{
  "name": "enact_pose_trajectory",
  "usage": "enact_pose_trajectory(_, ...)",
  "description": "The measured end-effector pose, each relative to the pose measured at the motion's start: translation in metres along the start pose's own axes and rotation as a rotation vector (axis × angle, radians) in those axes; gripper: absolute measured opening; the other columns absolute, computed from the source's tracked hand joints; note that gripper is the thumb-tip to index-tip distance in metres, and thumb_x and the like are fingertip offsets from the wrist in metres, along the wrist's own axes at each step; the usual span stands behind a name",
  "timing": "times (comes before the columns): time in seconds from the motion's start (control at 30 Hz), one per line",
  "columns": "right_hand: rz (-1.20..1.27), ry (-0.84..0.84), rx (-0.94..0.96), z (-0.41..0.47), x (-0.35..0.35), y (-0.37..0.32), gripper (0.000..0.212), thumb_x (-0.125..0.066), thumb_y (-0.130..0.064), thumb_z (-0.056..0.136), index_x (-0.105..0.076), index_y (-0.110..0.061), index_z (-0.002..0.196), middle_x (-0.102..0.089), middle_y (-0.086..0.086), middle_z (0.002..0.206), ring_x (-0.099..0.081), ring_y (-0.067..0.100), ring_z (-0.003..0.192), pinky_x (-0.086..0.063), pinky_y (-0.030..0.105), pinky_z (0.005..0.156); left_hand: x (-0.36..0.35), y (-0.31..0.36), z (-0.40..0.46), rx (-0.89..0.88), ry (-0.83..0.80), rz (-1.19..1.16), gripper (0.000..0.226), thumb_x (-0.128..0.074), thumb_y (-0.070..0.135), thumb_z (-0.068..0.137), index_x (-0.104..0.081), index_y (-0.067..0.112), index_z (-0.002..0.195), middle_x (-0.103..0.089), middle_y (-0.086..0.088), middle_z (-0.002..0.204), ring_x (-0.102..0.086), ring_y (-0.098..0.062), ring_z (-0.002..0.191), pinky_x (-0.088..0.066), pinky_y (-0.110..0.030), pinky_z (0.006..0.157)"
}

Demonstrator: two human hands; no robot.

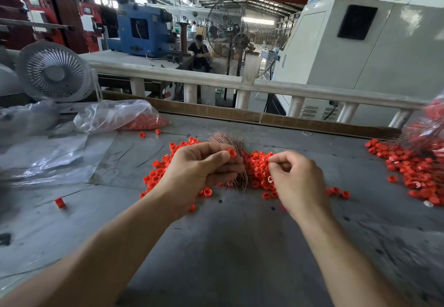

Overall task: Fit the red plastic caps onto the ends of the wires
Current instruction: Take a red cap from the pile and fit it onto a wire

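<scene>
My left hand (201,169) grips a bundle of thin copper wires (230,141) and pinches a red plastic cap (232,153) between thumb and forefinger. My right hand (298,177) sits just right of it with fingers curled, thumb and forefinger pinched together; what they hold is too thin to tell, perhaps a single wire. Under both hands lies a pile of loose red caps (258,169) on the grey table (228,246).
A second heap of capped wires (413,169) lies at the right edge under a bag. A clear plastic bag with red caps (134,118) and a white fan (54,71) stand at the back left. A stray cap (60,202) lies left.
</scene>
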State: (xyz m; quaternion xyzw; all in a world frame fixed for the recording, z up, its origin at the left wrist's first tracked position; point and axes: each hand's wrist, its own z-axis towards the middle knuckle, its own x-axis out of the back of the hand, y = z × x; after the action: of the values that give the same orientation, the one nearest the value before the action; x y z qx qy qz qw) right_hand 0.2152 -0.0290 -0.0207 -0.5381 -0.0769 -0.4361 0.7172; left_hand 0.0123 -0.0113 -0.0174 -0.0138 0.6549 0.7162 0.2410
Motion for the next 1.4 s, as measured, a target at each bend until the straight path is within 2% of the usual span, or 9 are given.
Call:
enact_pose_trajectory(0.13,-0.183,-0.016,-0.073,0.007,0.008,0.011,0.017,-0.069,-0.023,0.09,-0.069,-0.03,0.074,-0.068,-0.017,0.073,-0.065,0.014,0.073,-0.054,0.032,0.07,0.0,0.001,0.0,0.006,0.009,0.003,0.016,-0.06,0.005,0.098,-0.067,-0.002,0.111,-0.075,-0.024,0.106,-0.074,-0.034,0.102,-0.063,-0.037,0.084)
enact_pose_trajectory(0.33,-0.234,-0.124,-0.063,0.006,0.005,0.012,0.013,-0.078,-0.029,0.087,-0.073,-0.029,0.075,-0.067,-0.015,0.075,-0.06,0.008,0.071,-0.041,0.028,0.062,0.0,0.0,0.0,0.014,0.012,0.004,0.017,-0.06,0.004,0.098,-0.067,-0.002,0.112,-0.075,-0.024,0.106,-0.074,-0.034,0.102,-0.063,-0.035,0.081)
enact_pose_trajectory(0.6,-0.348,-0.127,0.016,0.006,-0.003,0.015,0.008,-0.075,-0.027,0.09,-0.072,-0.032,0.095,-0.065,-0.007,0.102,-0.063,0.018,0.092,-0.049,0.03,0.076,-0.001,-0.001,-0.001,0.023,0.004,0.011,0.017,-0.06,0.004,0.098,-0.067,-0.002,0.112,-0.075,-0.024,0.105,-0.075,-0.034,0.1,-0.063,-0.032,0.077)
enact_pose_trajectory(0.77,-0.396,-0.104,0.023,0.006,-0.007,0.013,0.008,-0.074,-0.026,0.09,-0.068,-0.031,0.088,-0.06,-0.009,0.1,-0.061,0.019,0.095,-0.041,0.029,0.072,-0.001,-0.001,-0.001,0.029,-0.001,0.012,0.017,-0.06,0.005,0.097,-0.067,-0.002,0.111,-0.075,-0.023,0.105,-0.075,-0.034,0.1,-0.063,-0.033,0.078)
enact_pose_trajectory(0.93,-0.393,-0.081,0.05,0.005,-0.006,0.013,0.008,-0.07,-0.022,0.091,-0.065,-0.029,0.09,-0.063,-0.008,0.1,-0.062,0.019,0.095,-0.043,0.029,0.073,-0.001,-0.002,-0.001,0.031,-0.009,0.019,0.017,-0.06,0.005,0.097,-0.067,-0.001,0.112,-0.075,-0.023,0.105,-0.075,-0.034,0.101,-0.063,-0.032,0.078)
enact_pose_trajectory(1.13,-0.206,-0.053,0.043,0.007,-0.007,0.011,0.008,-0.07,-0.02,0.092,-0.067,-0.027,0.094,-0.069,-0.009,0.092,-0.063,0.012,0.087,-0.043,0.025,0.07,-0.002,-0.004,0.001,0.031,-0.007,0.017,0.016,-0.062,0.006,0.096,-0.069,0.0,0.11,-0.076,-0.023,0.104,-0.075,-0.034,0.1,-0.063,-0.033,0.077)
enact_pose_trajectory(1.27,0.14,-0.044,-0.013,0.003,-0.007,0.007,0.011,-0.075,-0.015,0.091,-0.071,-0.024,0.088,-0.069,-0.013,0.078,-0.062,-0.009,0.067,-0.041,0.005,0.049,-0.001,-0.005,0.001,0.03,-0.019,0.008,0.024,-0.067,0.013,0.089,-0.07,0.001,0.109,-0.075,-0.024,0.105,-0.075,-0.035,0.1,-0.063,-0.033,0.077)
enact_pose_trajectory(1.33,0.281,-0.054,-0.02,0.002,-0.006,0.004,0.014,-0.077,-0.015,0.09,-0.071,-0.027,0.085,-0.07,-0.01,0.075,-0.063,-0.003,0.063,-0.045,0.01,0.049,-0.001,-0.006,0.001,0.027,-0.025,0.01,0.028,-0.068,0.015,0.086,-0.07,0.001,0.11,-0.075,-0.024,0.105,-0.074,-0.035,0.101,-0.063,-0.033,0.077)
enact_pose_trajectory(1.4,0.367,-0.078,-0.002,0.0,-0.005,-0.003,0.016,-0.078,-0.016,0.088,-0.07,-0.028,0.083,-0.072,-0.006,0.075,-0.065,0.005,0.064,-0.054,0.023,0.055,0.0,-0.007,0.002,0.023,-0.03,0.012,0.03,-0.069,0.017,0.085,-0.07,0.001,0.111,-0.075,-0.023,0.106,-0.074,-0.035,0.102,-0.063,-0.034,0.079)
